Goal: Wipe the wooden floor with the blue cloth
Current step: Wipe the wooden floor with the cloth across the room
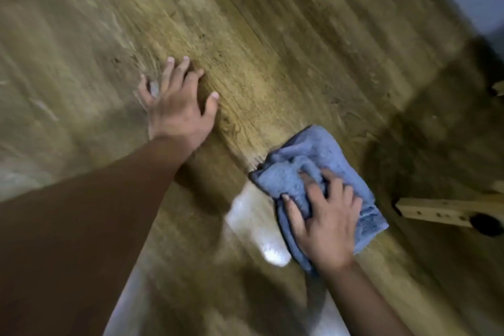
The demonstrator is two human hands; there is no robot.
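My right hand (pixel 324 224) bunches the fuzzy, crumpled blue cloth (pixel 294 169) on the grained wooden floor (pixel 259 49); at ten o'clock, my left hand (pixel 178 106) lies splayed flat.

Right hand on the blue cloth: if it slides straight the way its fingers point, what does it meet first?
Probably nothing: beyond the right hand and blue cloth only bare wooden floor shows.

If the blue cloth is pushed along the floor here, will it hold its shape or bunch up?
Probably bunches: the crumpled blue terry cloth already folds under the right hand. Likely light and floppy. It may glide easily over the glossy wooden floor.
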